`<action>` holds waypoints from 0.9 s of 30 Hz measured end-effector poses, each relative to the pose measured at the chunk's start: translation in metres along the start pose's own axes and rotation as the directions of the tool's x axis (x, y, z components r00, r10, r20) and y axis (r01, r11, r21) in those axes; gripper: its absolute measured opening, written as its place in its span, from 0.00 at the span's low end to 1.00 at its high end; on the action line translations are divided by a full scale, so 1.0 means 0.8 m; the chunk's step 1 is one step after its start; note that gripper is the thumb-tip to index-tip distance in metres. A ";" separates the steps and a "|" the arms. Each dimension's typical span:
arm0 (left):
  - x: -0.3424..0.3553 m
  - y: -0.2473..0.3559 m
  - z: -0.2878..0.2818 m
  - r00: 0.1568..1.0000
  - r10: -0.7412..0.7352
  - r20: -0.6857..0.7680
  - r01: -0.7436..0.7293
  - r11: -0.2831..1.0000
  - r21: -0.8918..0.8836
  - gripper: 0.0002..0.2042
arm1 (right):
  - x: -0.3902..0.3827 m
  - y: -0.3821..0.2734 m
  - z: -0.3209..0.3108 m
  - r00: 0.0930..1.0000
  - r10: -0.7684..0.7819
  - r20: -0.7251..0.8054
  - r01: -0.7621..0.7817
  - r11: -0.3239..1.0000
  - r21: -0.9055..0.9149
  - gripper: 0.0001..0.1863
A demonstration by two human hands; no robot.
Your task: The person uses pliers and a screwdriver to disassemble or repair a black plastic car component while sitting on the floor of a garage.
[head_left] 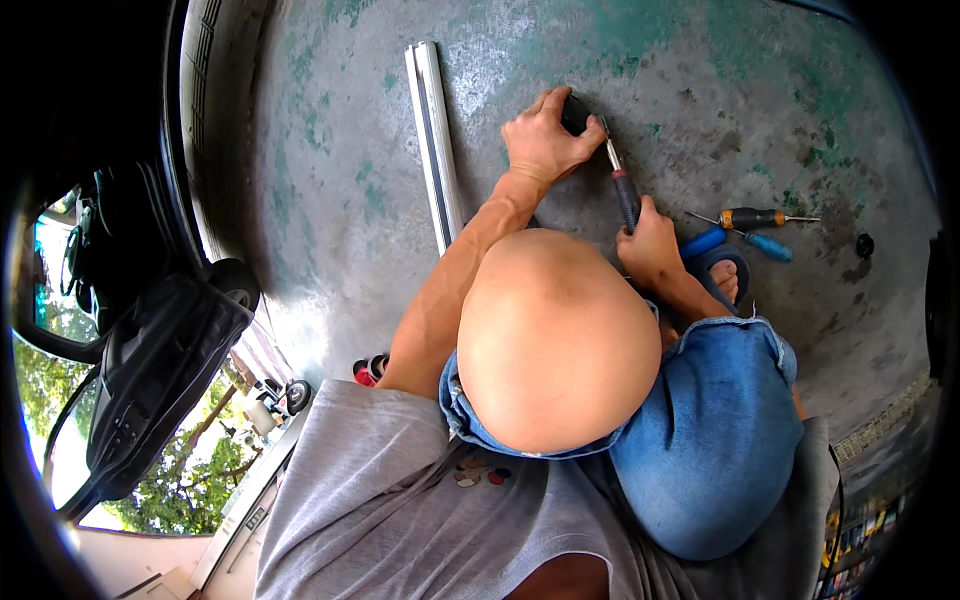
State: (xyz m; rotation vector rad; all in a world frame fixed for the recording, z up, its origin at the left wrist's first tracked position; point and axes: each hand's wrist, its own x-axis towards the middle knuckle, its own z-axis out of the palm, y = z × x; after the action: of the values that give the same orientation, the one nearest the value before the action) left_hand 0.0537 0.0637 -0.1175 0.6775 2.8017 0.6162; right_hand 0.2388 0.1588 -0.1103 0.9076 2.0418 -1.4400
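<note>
On the grey, green-stained floor (730, 90), my left hand (540, 135) is closed on a small black part (575, 115). My right hand (648, 245) grips a screwdriver (622, 188) with a dark, red-banded handle, its metal end reaching the black part beside my left fingers. A long pale metal rail (429, 140) lies left of my left forearm. To the right of my right hand are an orange-and-black screwdriver (750, 219), a light-blue-handled tool (768, 246), a darker blue handled item (702, 243) and a small round black piece (864, 244).
My bare knee (555, 340) and denim-covered leg (705, 430) fill the lower middle, with my sandalled foot (725, 280) near the tools. A black vehicle (140, 370) stands at the left. Red-and-black items (368, 368) sit by my left arm. Shelving (860, 530) shows at lower right.
</note>
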 end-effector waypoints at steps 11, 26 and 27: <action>0.002 0.000 -0.006 1.000 -0.020 0.009 0.021 1.000 -0.007 0.28 | 0.004 0.003 -0.005 1.000 -0.013 0.025 0.013 1.000 -0.001 0.18; -0.003 0.001 -0.012 0.997 -0.022 0.073 0.021 1.000 0.011 0.30 | -0.005 0.001 -0.001 0.999 -0.043 0.009 0.043 0.999 -0.017 0.18; -0.001 0.001 -0.012 0.997 -0.028 0.079 0.026 1.000 0.017 0.30 | -0.003 -0.001 -0.002 0.999 -0.052 0.008 0.052 0.999 -0.008 0.18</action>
State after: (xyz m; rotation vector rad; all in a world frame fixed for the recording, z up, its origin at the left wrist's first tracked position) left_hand 0.0521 0.0603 -0.1084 0.6514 2.7413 0.5502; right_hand 0.2401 0.1595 -0.1076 0.8500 2.0789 -1.4590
